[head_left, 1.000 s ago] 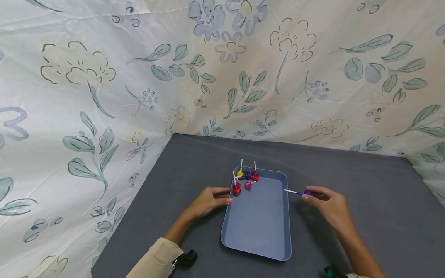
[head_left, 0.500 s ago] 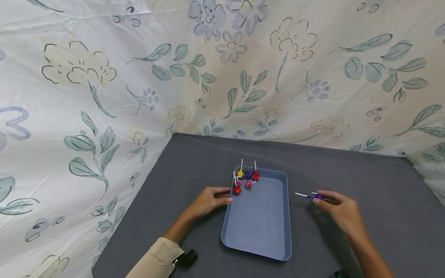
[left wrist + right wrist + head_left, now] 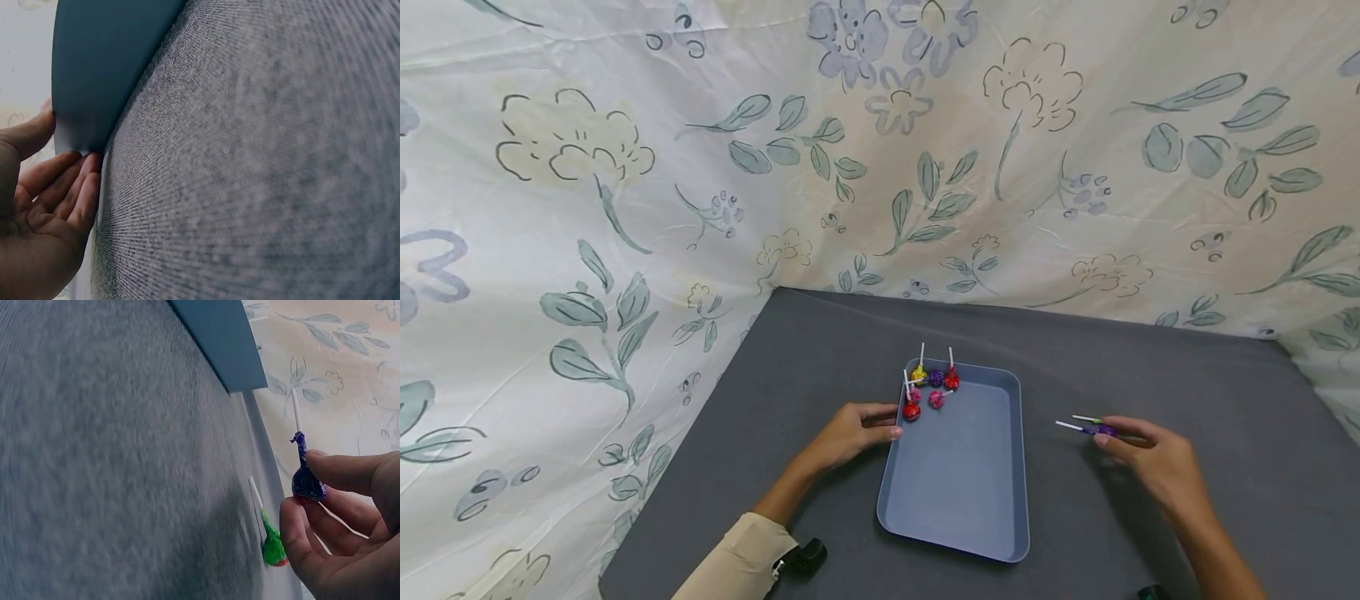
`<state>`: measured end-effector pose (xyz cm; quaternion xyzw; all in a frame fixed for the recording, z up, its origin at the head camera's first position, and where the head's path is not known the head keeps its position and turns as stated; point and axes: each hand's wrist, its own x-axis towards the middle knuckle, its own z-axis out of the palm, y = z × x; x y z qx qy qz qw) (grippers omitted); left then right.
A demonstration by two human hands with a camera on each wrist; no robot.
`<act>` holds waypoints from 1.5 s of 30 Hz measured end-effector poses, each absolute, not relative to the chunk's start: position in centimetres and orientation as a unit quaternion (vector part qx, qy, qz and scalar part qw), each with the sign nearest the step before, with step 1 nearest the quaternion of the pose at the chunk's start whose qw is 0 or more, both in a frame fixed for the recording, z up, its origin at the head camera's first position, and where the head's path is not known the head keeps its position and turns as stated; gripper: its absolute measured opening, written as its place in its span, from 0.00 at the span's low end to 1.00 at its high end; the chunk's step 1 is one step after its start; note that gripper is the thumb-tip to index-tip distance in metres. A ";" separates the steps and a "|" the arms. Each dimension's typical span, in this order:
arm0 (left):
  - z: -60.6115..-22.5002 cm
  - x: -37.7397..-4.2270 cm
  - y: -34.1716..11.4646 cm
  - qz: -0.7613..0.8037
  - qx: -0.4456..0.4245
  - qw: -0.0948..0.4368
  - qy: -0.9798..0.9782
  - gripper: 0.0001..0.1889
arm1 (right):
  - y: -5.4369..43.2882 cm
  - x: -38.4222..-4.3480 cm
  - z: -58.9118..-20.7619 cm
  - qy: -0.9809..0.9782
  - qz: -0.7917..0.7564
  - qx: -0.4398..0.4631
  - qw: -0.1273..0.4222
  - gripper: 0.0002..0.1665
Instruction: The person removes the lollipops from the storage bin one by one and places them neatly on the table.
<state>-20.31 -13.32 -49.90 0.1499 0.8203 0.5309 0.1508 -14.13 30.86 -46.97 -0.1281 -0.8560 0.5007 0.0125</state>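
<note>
A blue-grey tray point(image 3: 955, 500) lies on the dark grey cloth. My left hand point(image 3: 857, 433) grips its left edge; in the left wrist view the thumb point(image 3: 34, 134) is at the rim, with the other fingers against the outer wall. To the right of the tray, my right hand point(image 3: 1161, 458) pinches a purple-wrapped lollipop point(image 3: 307, 483) between thumb and fingers, its white stick towards the tray. A green-wrapped lollipop point(image 3: 273, 547) lies on the cloth beside that hand; in the head view mostly its stick point(image 3: 1086, 418) shows.
Several lollipops sit in the tray's far left corner: a yellow one point(image 3: 918, 377), a purple one point(image 3: 936, 378), red ones point(image 3: 912, 412) and pink ones point(image 3: 936, 400). A flowered curtain point(image 3: 880, 167) stands behind and left of the cloth-covered table point(image 3: 820, 350).
My right hand has moved right, away from the tray's right edge, carrying the purple lollipop. The green lollipop's stick has come into sight beside it. My left hand and the tray stay put.
</note>
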 end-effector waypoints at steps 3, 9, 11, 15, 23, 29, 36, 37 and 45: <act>-49.9 -20.3 -13.3 0.530 0.151 0.151 0.821 0.28 | 31.5 -14.1 -47.1 -0.860 0.493 -0.131 0.014 0.34; -49.9 -20.4 -13.2 0.528 0.151 0.149 0.822 0.29 | 32.7 -14.0 -47.6 -0.872 0.474 -0.124 0.014 0.33; -49.9 -20.4 -13.2 0.526 0.151 0.149 0.823 0.29 | 33.1 -13.9 -47.6 -0.878 0.461 -0.128 0.008 0.34; -50.0 -20.4 -13.2 0.529 0.152 0.149 0.822 0.29 | 33.8 -13.8 -47.6 -0.890 0.434 -0.142 -0.008 0.36; -50.1 -20.4 -13.4 0.528 0.153 0.150 0.822 0.28 | 34.5 -14.0 -47.6 -0.900 0.406 -0.159 -0.018 0.37; -50.1 -20.4 -13.4 0.532 0.150 0.150 0.820 0.29 | 35.1 -14.4 -47.7 -0.908 0.382 -0.170 -0.031 0.36; -50.1 -20.5 -13.4 0.528 0.149 0.149 0.823 0.29 | 35.2 -14.7 -48.0 -0.918 0.360 -0.163 -0.028 0.35; -50.1 -20.5 -13.4 0.527 0.149 0.150 0.823 0.29 | 35.2 -14.7 -48.0 -0.918 0.361 -0.163 -0.028 0.35; -50.1 -20.5 -13.4 0.527 0.144 0.152 0.824 0.29 | 35.0 -14.7 -48.3 -0.921 0.358 -0.152 -0.015 0.36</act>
